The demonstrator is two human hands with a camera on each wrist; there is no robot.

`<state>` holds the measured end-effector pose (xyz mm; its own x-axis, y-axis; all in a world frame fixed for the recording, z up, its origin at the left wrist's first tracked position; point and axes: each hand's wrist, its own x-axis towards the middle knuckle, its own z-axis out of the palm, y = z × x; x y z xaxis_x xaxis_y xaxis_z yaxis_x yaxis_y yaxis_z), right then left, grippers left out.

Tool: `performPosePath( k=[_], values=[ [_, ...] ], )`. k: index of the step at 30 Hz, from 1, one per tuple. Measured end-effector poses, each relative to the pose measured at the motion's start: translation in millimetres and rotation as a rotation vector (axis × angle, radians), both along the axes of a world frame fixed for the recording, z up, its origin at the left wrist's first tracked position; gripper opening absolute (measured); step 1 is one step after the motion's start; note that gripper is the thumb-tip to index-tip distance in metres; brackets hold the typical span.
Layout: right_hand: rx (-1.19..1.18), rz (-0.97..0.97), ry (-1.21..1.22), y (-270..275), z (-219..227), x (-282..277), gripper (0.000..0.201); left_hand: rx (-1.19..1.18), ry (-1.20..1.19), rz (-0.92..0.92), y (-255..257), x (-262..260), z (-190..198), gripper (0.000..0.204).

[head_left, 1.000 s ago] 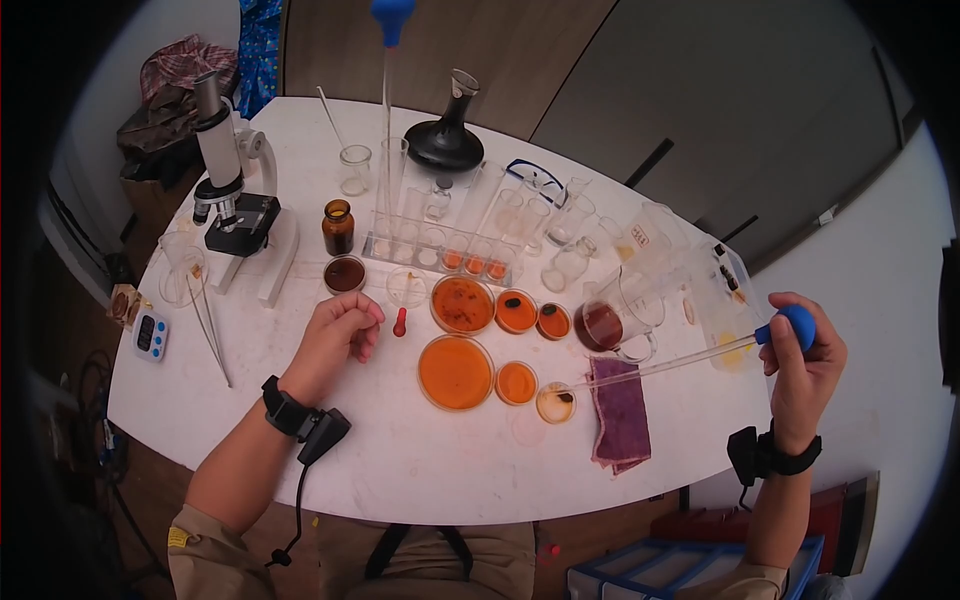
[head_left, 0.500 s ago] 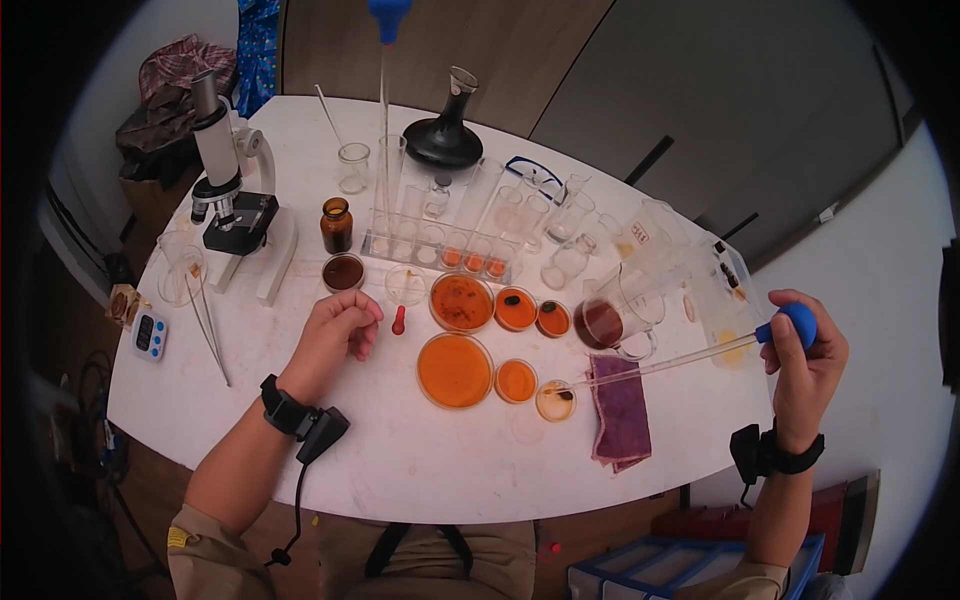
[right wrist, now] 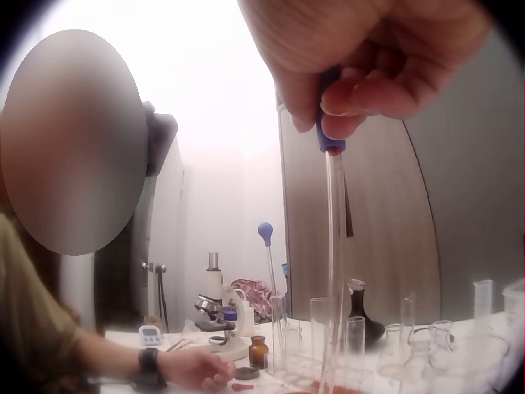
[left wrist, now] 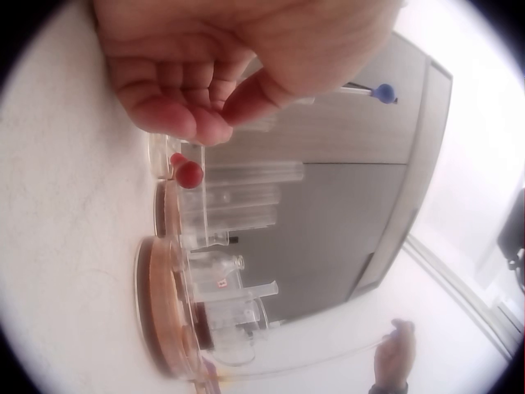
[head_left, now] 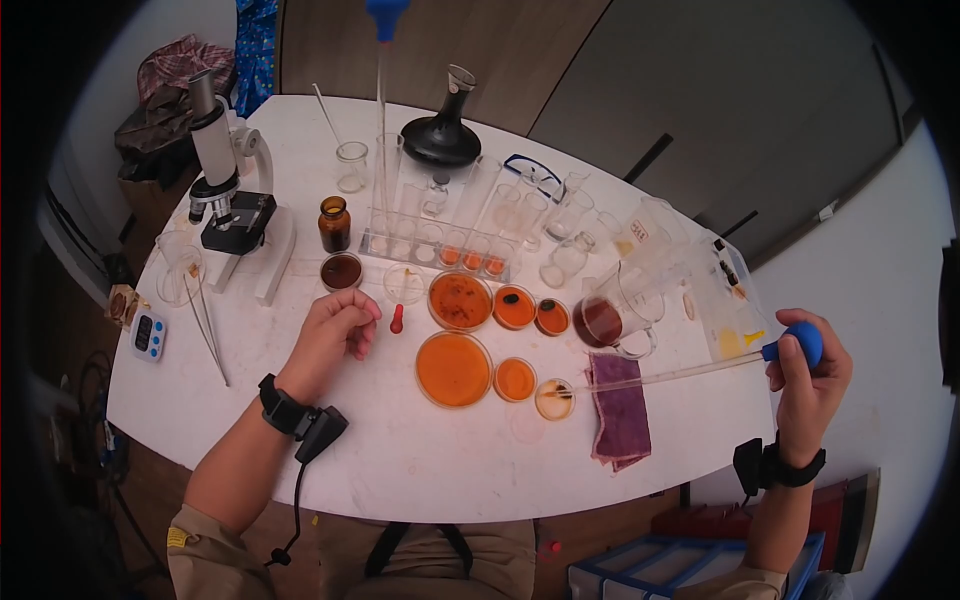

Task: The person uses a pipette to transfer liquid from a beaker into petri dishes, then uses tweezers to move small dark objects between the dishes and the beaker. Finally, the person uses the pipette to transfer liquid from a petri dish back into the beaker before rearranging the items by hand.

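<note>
My right hand [head_left: 812, 385] grips the blue bulb [head_left: 803, 344] of a long glass pipette [head_left: 680, 375], held slanting down to the left over the purple cloth [head_left: 620, 408]. Its tip is at a small dish [head_left: 555, 398] with pale content and a dark spot. In the right wrist view, thumb and fingers [right wrist: 354, 107] pinch the bulb's neck. My left hand [head_left: 335, 335] rests at the table with loosely curled fingers, holding nothing; a red rubber bulb [head_left: 397, 319] lies beside it. Orange-filled dishes [head_left: 454, 369] stand between the hands.
A microscope [head_left: 235, 190], timer [head_left: 148, 334] and tweezers [head_left: 208, 330] are at the left. Behind the dishes stand a brown bottle [head_left: 335, 226], a tube rack [head_left: 430, 250], a second pipette [head_left: 381, 130] and a dark flask [head_left: 440, 138]. A jug [head_left: 600, 322] of dark red liquid stands right of the dishes.
My right hand has moved slightly down and right, so the pipette lies at a flatter slant with its tip still at the small dish. The left hand has hardly moved.
</note>
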<state>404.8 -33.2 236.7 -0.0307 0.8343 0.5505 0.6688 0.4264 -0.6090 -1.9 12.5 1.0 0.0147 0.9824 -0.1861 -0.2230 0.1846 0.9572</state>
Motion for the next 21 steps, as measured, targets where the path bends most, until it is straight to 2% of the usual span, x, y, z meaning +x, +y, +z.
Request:
performPosePath(
  k=[21],
  values=[
    [0.019, -0.041, -0.057, -2, 6, 16, 0.018, 0.000, -0.007, 0.001, 0, 0, -1, 0.009]
  ],
)
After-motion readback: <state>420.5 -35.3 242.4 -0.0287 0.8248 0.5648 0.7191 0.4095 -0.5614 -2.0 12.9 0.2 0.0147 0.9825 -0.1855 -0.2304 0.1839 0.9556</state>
